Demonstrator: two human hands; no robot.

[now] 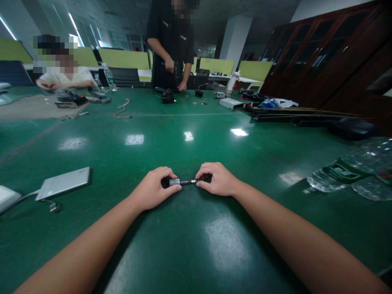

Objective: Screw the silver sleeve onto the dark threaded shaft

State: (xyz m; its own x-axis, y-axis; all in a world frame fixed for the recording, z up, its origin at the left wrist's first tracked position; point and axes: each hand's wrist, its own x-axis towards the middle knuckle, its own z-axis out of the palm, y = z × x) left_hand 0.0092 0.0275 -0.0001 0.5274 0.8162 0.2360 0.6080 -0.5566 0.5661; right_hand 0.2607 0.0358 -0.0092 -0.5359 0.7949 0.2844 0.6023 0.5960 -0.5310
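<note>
Just above the green table [183,237], both hands pinch a small rod-like metal part. My left hand [153,188] is closed, thumb and fingers gripping its silver cylinder [174,182]. A thin dark shaft [187,182] runs from the cylinder toward the right, with a bright silver band near its far end. My right hand [219,179] is closed on that end, and its fingertips partly hide a dark piece there. Whether the cylinder and shaft are one piece or two joined parts, I cannot tell. The part lies roughly level between the hands.
A grey slab-like device [65,183] with a cable lies at left. Clear plastic bottles [339,173] lie at right. Across the table one person [171,45] stands holding a dark tool and another [65,75] sits. Long dark bars [294,116] lie at the back right.
</note>
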